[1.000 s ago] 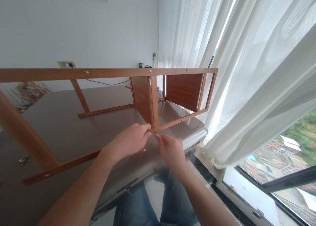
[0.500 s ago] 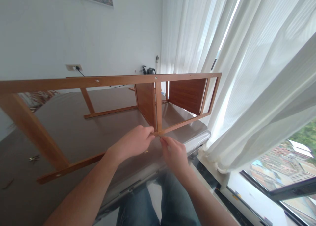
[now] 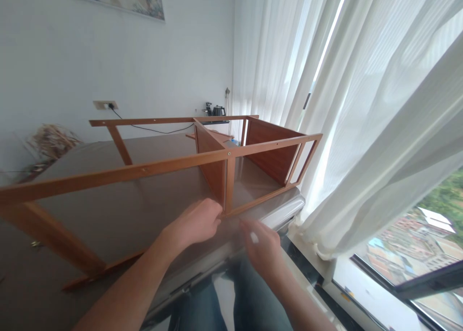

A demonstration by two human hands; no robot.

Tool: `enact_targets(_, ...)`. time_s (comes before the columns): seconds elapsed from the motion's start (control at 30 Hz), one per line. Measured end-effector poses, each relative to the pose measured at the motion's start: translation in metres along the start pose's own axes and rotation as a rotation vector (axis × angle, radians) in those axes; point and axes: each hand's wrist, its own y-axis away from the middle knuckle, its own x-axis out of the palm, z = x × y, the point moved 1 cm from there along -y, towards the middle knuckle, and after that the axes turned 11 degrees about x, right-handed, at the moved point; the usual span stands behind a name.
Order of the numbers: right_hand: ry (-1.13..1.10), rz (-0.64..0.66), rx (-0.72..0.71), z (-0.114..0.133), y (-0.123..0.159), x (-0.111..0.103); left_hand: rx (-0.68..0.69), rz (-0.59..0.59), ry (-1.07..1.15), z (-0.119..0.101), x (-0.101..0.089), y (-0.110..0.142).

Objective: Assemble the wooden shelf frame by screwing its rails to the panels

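A brown wooden shelf frame (image 3: 173,158) lies on its side on a grey covered surface (image 3: 170,196). My left hand (image 3: 197,220) is closed on its lower near rail, right beside the middle upright (image 3: 230,181), and hides part of that rail. Just right of this joint, my right hand (image 3: 262,244) is held a little apart from the wood, with its fingers curled together. Motion smears these fingertips, so anything small between them cannot be made out. A screw head (image 3: 229,153) shows on the upper near rail, above the middle upright.
A reddish-brown panel (image 3: 271,150) closes the frame's right part. White curtains (image 3: 347,128) and a window stand at the right. By the back wall are a dark kettle (image 3: 219,111) and a socket (image 3: 105,105) with a cord. Dried stalks (image 3: 54,140) lie far left.
The frame's upper near rail now appears lower, and its far side shows above it. My right hand has drawn down and right, away from the joint; my left hand stays at the rail.
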Motion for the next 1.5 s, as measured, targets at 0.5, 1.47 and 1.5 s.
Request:
enact_targets(0.5,-0.328,0.031,0.179,-0.024,0.006,-0.011,-0.109,-0.051,0.194,0.007,-0.007,0.003)
enact_targets(1.47,-0.129,-0.079,-0.133,0.071,-0.12,-0.056,0.335,-0.917,0.387,0.004,-0.088,-0.019)
enact_targets(1.5,-0.119,-0.093,-0.166,0.073,-0.122,-0.055,0.34,-0.911,0.391,0.005,-0.088,-0.019)
